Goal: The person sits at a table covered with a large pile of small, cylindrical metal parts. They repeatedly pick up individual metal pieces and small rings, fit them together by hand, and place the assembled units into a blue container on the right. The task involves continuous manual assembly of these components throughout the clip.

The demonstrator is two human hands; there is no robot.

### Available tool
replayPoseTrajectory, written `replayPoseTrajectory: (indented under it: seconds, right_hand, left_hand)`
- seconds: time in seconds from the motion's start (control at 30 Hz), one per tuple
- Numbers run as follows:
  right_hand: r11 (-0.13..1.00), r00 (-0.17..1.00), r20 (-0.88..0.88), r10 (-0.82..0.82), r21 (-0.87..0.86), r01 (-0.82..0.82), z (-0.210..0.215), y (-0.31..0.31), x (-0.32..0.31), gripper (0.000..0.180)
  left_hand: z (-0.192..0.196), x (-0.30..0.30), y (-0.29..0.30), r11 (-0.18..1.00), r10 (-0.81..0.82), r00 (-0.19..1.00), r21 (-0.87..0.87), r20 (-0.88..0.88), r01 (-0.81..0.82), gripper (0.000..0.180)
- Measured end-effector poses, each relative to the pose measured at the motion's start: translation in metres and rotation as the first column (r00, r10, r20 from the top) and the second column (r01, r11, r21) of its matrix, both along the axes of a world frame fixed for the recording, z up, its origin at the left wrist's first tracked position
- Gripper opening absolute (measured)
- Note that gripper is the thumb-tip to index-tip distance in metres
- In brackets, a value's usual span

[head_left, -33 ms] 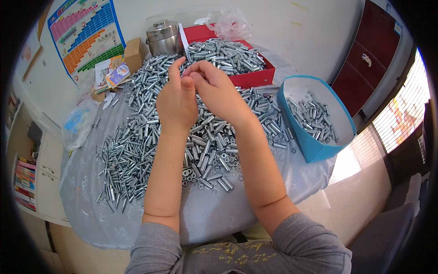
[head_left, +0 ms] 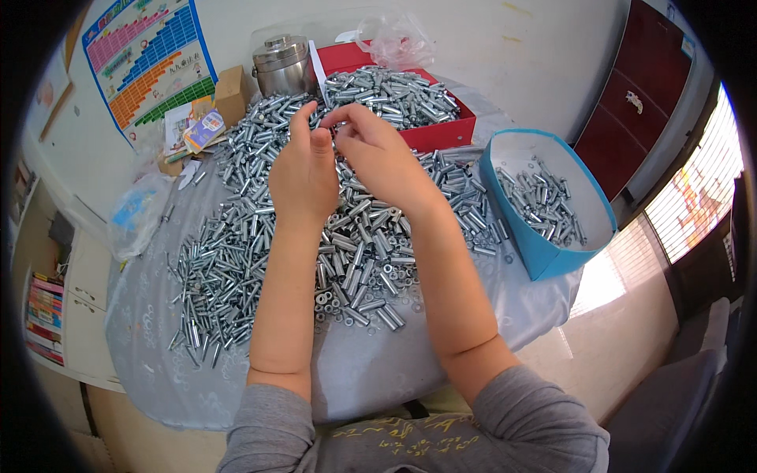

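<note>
My left hand is raised over a big heap of metal sleeves and bolts. Its thumb points up and its index finger bends forward; the other fingers are hidden behind the palm. Close on its right, my right hand has its fingers curled toward the left fingertips, index finger arched. Whatever lies between the hands is hidden or too small to make out. Longer sleeves lie below and between my forearms, with small washers and nuts at the near edge of the heap.
A red box full of metal parts stands at the back. To the right is a blue fabric bin holding fewer bolts. A steel pot, a cardboard box and plastic bags sit around the heap on the grey tablecloth.
My right fingers have drawn slightly away from the left fingertips, leaving a small gap under the right index finger. The left hand has barely moved.
</note>
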State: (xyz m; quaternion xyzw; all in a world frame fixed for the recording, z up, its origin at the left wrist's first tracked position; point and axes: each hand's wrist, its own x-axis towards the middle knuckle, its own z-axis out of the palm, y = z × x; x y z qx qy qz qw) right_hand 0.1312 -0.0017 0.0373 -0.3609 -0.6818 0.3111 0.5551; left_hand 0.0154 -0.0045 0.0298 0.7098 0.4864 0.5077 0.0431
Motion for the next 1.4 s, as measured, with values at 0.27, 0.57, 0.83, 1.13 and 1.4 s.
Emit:
replayPoseTrajectory:
  seconds: [0.27,0.57,0.83,1.13,1.4]
  right_hand:
    - [0.997,0.995,0.068,-0.07,-0.031,0.073,-0.008,0.006,-0.005,0.024]
    - [0.966,0.958,0.162,-0.237,-0.064,0.25,-0.006,0.007,-0.003,0.034]
    - [0.984,0.989,0.1,-0.114,-0.125,0.126,-0.008,0.012,0.004,0.027]
    - [0.989,0.998,0.061,-0.032,-0.145,0.041,-0.01,0.013,-0.001,0.031]
    - [0.945,0.991,0.092,-0.099,-0.303,0.123,-0.007,0.011,0.0,0.037]
  left_hand:
    - [-0.007,0.001,0.006,1.0,-0.019,1.0,-0.008,-0.011,0.019,0.081]
    - [-0.012,0.0,0.009,1.0,-0.015,0.998,-0.025,-0.064,0.013,0.083]
    - [-0.008,0.0,0.007,0.999,-0.053,0.998,-0.014,-0.037,0.052,0.084]
    - [-0.015,-0.002,0.012,0.997,-0.055,0.996,-0.061,-0.064,0.051,0.081]
    - [-0.012,-0.001,0.009,0.994,-0.039,0.995,-0.107,-0.09,0.029,0.08]
